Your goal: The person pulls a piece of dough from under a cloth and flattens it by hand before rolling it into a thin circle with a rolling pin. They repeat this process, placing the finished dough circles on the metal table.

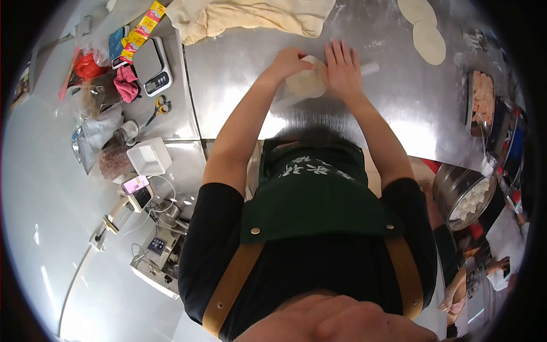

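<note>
Left hand [292,61]: I see it curled loosely, fingers bent over the left edge of a small dough piece [306,83].
Right hand [342,69]: flat, fingers spread, pressing on a pale rolling pin [369,68] across the dough.
Dough piece: on the steel surface [239,68], between both hands, straight ahead of me.
Nearby: a large dough sheet [256,17] beyond; two rolled rounds [424,34] far right; a scale [154,65] left.
Steamer tray [464,196]: near right, holding white buns.

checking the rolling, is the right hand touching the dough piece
Touching: the head view shows the right hand lying flat over the rolling pin, its palm edge overlapping the dough piece.
</note>
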### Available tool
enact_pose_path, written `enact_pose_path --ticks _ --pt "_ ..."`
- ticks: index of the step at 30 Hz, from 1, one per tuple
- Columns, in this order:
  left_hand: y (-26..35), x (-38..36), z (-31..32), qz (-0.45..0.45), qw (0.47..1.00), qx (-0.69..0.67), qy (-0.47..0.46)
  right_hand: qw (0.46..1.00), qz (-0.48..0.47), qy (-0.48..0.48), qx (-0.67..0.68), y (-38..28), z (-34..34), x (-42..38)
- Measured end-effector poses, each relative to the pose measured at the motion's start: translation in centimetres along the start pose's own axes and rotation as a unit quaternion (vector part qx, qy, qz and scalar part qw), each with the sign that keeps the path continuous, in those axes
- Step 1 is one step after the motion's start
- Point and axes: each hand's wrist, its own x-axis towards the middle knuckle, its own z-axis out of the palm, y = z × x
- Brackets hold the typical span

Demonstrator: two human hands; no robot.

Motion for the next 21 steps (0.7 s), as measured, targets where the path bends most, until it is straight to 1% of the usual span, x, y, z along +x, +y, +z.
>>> enact_pose_path --ticks 1,3,4,6,7,9,12,13,15,18,21 --pt "0.2 -0.2 0.2 0.000 1.000 0.026 -0.012 1.000 0.005 0.004 0.003 -0.2 0.0 1.2" --pt "1.3 0.1 -0.3 0.010 0.996 0.085 -0.030 0.999 0.003 0.030 0.031 -0.2 0.8 1.1" --pt "2.0 0.0 -0.3 0.033 0.988 0.146 -0.038 0.998 0.001 0.042 0.043 0.1 1.0 0.9" --pt "3.1 -0.6 0.3 0.081 0.960 0.263 -0.054 0.998 -0.016 -0.003 0.066 0.6 -0.4 -2.5" --pt "3.5 -1.0 0.9 0.096 0.949 0.300 -0.028 0.996 -0.026 -0.027 0.078 0.9 -1.4 -4.5" --pt "4.0 -2.7 2.1 0.119 0.920 0.373 0.024 0.992 -0.076 -0.049 0.087 2.4 -2.1 -7.5" --pt "6.6 -6.8 2.2 0.144 0.922 0.358 0.040 0.981 -0.124 -0.107 0.105 4.2 -3.3 -9.7" --pt "6.4 -7.2 1.8 0.128 0.946 0.289 0.067 0.976 -0.136 -0.130 0.111 4.5 -3.6 -10.0" --pt "5.3 -7.8 1.3 0.094 0.978 0.143 0.122 0.975 -0.134 -0.123 0.127 5.0 -4.2 -10.0" --pt "1.9 -5.8 2.0 -0.021 0.981 0.157 0.109 0.970 -0.160 -0.117 0.138 5.0 -5.5 -7.8" --pt "0.2 -5.0 2.0 -0.019 0.989 0.077 0.124 0.966 -0.183 -0.116 0.143 4.6 -4.8 -4.5"
